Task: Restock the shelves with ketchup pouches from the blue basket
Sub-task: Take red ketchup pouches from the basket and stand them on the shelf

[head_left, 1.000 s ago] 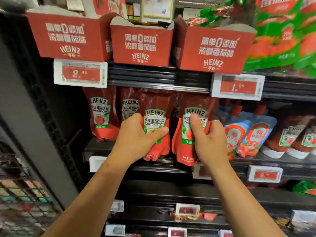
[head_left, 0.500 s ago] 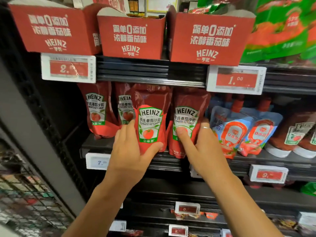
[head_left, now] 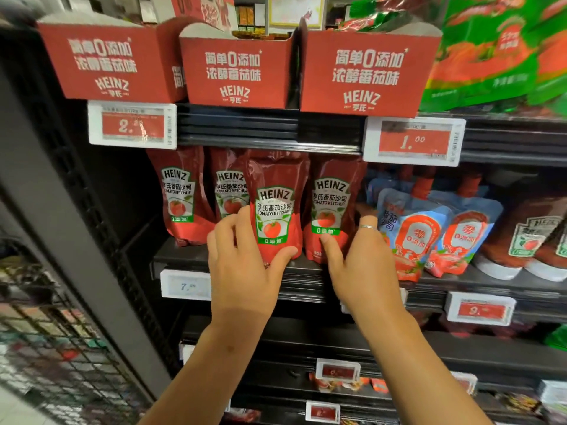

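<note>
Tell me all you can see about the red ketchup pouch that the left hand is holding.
The front pouch is glossy dark red soft plastic with a crinkled top. Its white and green Heinz label shows a tomato. It stands upright at the shelf edge, ahead of its neighbours. The left hand grips its lower part, thumb across the bottom front and fingers behind its left edge.

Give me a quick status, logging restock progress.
Left hand grips front ketchup pouch upright on shelf. Right hand holds neighbouring pouch. Blue pouches beside it; nothing blocking.
</note>
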A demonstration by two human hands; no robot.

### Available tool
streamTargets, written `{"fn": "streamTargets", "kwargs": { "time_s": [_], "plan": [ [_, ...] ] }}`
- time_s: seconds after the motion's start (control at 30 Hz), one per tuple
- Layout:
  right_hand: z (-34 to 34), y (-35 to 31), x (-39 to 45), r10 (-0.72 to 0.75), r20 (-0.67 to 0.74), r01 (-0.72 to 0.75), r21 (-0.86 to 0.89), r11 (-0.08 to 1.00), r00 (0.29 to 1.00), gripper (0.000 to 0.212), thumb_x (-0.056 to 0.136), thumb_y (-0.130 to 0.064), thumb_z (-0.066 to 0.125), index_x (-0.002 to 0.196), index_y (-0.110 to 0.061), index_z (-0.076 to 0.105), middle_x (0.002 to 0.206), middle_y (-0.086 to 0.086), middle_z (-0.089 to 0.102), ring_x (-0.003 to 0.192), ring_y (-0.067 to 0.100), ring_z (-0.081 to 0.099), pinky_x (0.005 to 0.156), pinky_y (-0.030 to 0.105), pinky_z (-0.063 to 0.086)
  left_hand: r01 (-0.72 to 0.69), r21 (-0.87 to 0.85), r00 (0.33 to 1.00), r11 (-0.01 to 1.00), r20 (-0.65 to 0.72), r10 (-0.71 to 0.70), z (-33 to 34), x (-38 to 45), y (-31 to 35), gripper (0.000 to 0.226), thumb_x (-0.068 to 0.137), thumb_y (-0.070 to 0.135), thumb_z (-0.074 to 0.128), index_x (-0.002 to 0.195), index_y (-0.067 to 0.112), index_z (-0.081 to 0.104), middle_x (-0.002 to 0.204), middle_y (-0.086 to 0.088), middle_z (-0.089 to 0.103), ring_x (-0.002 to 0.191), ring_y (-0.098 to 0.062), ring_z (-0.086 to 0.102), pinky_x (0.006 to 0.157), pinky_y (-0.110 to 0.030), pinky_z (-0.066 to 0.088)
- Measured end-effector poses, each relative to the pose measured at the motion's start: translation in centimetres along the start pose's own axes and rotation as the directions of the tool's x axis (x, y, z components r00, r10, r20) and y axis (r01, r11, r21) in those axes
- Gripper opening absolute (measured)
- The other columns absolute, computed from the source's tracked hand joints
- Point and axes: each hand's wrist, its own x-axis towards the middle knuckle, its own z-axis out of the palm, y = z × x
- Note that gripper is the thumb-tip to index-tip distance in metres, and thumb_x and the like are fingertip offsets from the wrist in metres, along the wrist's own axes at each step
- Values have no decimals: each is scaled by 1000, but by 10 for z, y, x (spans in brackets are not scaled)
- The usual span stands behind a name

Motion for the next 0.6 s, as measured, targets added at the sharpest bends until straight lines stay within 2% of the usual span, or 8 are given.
{"fn": "streamTargets", "kwargs": {
  "time_s": [0.07, 0.13, 0.27, 0.4, 0.5, 0.57, 0.6],
  "plan": [
    [4, 1, -2, -2, -9, 2, -10, 1000, 1000, 48, 92, -37, 69, 122, -8, 46, 105, 11, 60, 100, 30, 56, 73, 29, 34, -16, 36, 999, 999, -34, 17, 2, 0, -1, 83, 80, 44, 79, 142, 2, 45, 126, -14, 48, 116, -24, 39, 100, -21, 30],
    [7, 2, -3, 4, -22, -5, -14, 1000, 1000, 49, 91, -34, 71, 124, -8, 46, 107, 11, 60, 102, 30, 55, 74, 28, 34, -9, 41, 1000, 999, -11, 9, 6, 3, -1, 78, 81, 42, 79, 140, 3, 46, 126, -14, 47, 116, -23, 39, 97, -20, 30],
    [9, 0, 0, 36, -42, -37, -31, 999, 998, 42, 92, -31, 70, 121, -9, 48, 107, 10, 60, 100, 29, 56, 74, 26, 32, 9, 69, 998, 998, 56, -13, 16, 13, 3, 66, 83, 45, 77, 128, 4, 50, 124, -11, 47, 118, -27, 43, 102, -33, 40],
    [8, -1, 0, 35, 5, -34, -71, 997, 999, 35, 94, -29, 65, 116, -7, 49, 110, 12, 56, 104, 29, 53, 75, 25, 28, 26, 84, 997, 996, 65, -31, 21, 19, 7, 62, 83, 47, 76, 120, 4, 52, 118, -11, 48, 113, -30, 47, 100, -42, 43],
    [4, -3, -8, 2, 23, -1, -33, 999, 1000, 46, 94, -34, 64, 125, -7, 43, 119, 12, 50, 111, 29, 49, 81, 25, 33, 26, 29, 998, 999, 61, -28, 15, 15, 5, 71, 83, 49, 76, 130, 5, 48, 124, -10, 47, 119, -29, 46, 103, -39, 44],
    [2, -7, -17, -42, -40, 41, -28, 999, 998, 63, 90, -43, 66, 135, -10, 37, 129, 12, 44, 119, 31, 46, 89, 33, 43, 44, 31, 998, 999, -38, -42, 4, 12, -3, 83, 80, 56, 76, 138, 7, 41, 131, -9, 45, 124, -27, 43, 103, -33, 37],
    [3, -10, -21, -55, -80, 53, -27, 998, 995, 72, 87, -48, 69, 138, -11, 34, 132, 13, 42, 122, 32, 44, 92, 37, 45, 73, 71, 991, 995, -117, -64, -3, 13, -10, 90, 77, 60, 76, 140, 8, 39, 132, -10, 45, 124, -29, 42, 103, -35, 35]
  ]
}}
